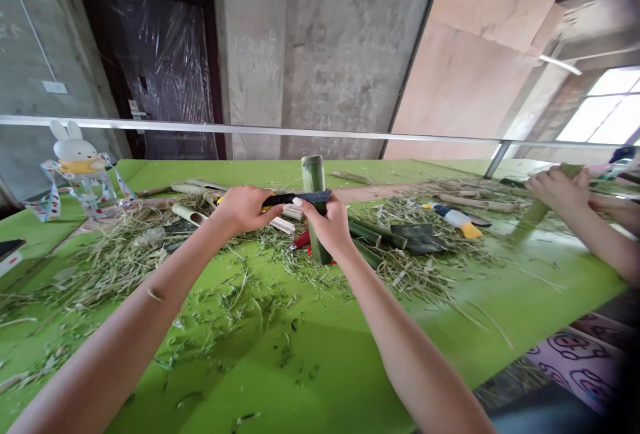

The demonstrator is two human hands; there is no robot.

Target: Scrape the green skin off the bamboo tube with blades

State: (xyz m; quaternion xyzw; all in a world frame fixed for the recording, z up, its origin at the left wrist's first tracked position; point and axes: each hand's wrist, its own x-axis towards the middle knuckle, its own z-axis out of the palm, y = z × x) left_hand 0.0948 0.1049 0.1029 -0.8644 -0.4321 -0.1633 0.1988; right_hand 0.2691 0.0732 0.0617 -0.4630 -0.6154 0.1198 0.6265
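A green bamboo tube (314,171) stands upright on the green table in front of me. A dark knife (287,199) lies level across the tube's near side. At the knife's left end is my left hand (245,209), closed around the handle, where a bit of yellow shows. My right hand (327,221) is closed at the other end, its thumb pressed along the dark blade. Its fingers are partly hidden, so I cannot tell whether they also touch the tube. Just left of the tube's base lies a red tool (301,241).
Bamboo shavings (125,267) and cut bamboo pieces (370,234) litter the green table (240,387). A knife with a white and yellow handle (457,219) lies to the right. Another person's hand (560,187) grips a bamboo tube (533,217). A rabbit-shaped bottle (75,154) stands left.
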